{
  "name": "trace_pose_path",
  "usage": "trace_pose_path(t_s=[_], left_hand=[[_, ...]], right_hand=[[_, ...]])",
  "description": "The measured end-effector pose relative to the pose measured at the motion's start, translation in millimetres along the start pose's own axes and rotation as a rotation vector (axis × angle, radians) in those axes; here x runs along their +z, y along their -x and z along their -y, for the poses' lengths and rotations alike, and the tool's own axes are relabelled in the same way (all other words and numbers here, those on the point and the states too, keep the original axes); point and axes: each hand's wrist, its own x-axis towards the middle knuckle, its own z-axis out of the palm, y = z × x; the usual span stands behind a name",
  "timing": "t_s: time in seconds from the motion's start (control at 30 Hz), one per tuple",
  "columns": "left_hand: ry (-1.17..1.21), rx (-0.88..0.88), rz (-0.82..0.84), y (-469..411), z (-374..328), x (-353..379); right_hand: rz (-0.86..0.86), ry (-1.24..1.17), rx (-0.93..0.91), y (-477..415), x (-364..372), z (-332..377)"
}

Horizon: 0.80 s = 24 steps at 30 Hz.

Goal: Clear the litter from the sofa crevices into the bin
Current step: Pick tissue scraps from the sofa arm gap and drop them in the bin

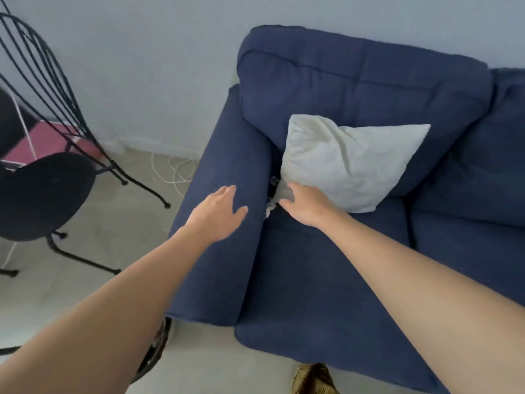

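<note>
**Hands at the armrest crevice**

Your left hand lies spread, palm down, on the blue sofa armrest. Your right hand reaches into the crevice beside the pale cushion, fingers curled around a clear piece of litter; you cannot tell how firmly it grips. White crumpled litter sits wedged in the gap, between both hands.
</note>
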Motion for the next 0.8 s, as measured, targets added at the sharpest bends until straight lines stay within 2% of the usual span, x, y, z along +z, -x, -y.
trace_pose_path(t_s=[0.2,0.4,0.6,0.8], left_hand=[[-0.023,-0.005,0.057,-36.8,-52.5,30.0],[-0.109,-0.032,0.082,-74.7,-56.6,55.0],[-0.581,0.106,0.031,-119.7,-39.9,110.0],[-0.798,0.261,0.117,-168.5,-24.4,178.6]], right_hand=[[0.046,0.007,-0.019,-14.2,-7.9,-66.3],[0.104,-0.009,-0.047,-52.0,-4.8,-92.4],[0.135,-0.133,-0.084,-118.2,36.5,-86.2],[0.161,-0.407,0.051,-203.1,86.9,-65.3]])
